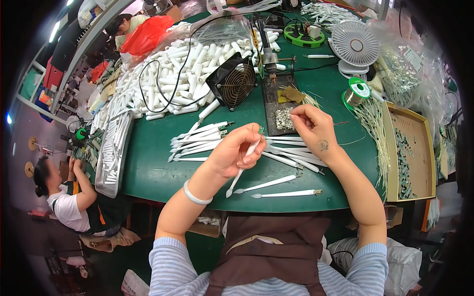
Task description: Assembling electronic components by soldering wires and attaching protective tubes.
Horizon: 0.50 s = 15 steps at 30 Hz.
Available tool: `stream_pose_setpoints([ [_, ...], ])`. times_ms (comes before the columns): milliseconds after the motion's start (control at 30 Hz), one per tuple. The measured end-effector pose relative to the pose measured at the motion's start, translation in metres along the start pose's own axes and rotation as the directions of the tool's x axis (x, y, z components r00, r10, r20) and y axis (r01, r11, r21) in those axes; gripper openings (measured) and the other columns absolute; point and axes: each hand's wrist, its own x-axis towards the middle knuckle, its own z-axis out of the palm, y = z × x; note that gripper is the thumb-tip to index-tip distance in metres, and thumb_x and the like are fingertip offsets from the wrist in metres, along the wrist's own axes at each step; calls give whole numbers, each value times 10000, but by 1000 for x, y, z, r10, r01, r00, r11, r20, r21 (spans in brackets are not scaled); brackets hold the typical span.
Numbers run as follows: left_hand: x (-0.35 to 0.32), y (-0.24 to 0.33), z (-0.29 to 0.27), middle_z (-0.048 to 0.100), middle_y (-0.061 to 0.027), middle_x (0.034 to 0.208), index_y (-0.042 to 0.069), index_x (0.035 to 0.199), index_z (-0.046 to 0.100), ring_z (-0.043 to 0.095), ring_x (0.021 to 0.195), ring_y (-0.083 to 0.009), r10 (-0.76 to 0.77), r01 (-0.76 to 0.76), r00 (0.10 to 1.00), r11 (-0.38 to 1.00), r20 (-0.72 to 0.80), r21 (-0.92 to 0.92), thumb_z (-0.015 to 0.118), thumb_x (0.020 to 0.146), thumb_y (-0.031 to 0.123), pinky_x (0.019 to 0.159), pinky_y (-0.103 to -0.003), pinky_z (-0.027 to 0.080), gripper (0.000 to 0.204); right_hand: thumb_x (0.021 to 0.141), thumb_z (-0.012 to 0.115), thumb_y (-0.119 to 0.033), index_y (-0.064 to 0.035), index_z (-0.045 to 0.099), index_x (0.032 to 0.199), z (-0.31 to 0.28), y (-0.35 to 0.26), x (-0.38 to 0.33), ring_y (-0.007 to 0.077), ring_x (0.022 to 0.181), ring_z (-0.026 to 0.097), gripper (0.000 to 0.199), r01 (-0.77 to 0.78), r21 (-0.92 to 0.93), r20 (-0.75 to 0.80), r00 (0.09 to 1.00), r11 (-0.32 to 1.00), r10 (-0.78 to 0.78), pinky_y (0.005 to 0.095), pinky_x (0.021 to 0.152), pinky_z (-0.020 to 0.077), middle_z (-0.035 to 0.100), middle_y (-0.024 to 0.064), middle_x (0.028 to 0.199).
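Over this workroom's (22, 143) green table (150, 170), the left hand (237, 150) grips a white tube (236, 181); the right (316, 130) seems pinched.

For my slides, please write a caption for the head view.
Left hand holding a slim white stick, right hand near a silvery pile of small parts.

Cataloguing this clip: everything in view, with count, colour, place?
workbench: one, green, centre
tubes: many, white, back left
slim sticks: several, white, bench front
tray: one, silver, left
square fan: one, black, beside tubes
desk fan: one, white, back right
power strip: one, green, back
spool: one, green, right
wires: many, pale, right
box: one, yellowish, far right
metal pieces: many, silvery, centre
bag: one, red, back left
people: two, pale tops, left
left hand: one, bare, holding slim stick
right hand: one, bare, beside metal pieces
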Motion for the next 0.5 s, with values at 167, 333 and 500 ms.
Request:
stream_pose_setpoints([
  [167, 1, -2, -5, 556, -125, 824, 16, 967, 542, 439, 460, -115, -20, 67, 982, 966, 187, -248, 443, 911, 120, 342, -202, 308, 154, 879, 681, -45, 7, 658, 936, 0, 0, 0, 55, 607, 443, 81, -4, -4, 7, 1000, 1000, 4, 220, 543, 373, 580, -1, 733],
  [333, -11, 4, -7, 543, -144, 880, -8, 983, 529, 449, 522, -125, -37, 59, 996, 959, 81, -278, 442, 890, 87, 345, -199, 312, 158, 877, 679, -41, 7, 656, 932, -3, -3, -1, 50, 606, 435, 77, -10, 20, 26, 1000, 1000, 9, 219, 539, 365, 577, -4, 736],
  [500, -21, 1, -13, 533, -142, 905, -31, 1031, 500, 440, 553, -98, -108, 146, 986, 923, 123, -355, 430, 911, 80, 338, -184, 311, 178, 873, 677, -32, 6, 653, 924, -1, -7, -3, 46, 605, 427, 68, 1, 25, 40, 999, 1000, -2, 215, 533, 355, 577, -7, 740],
])
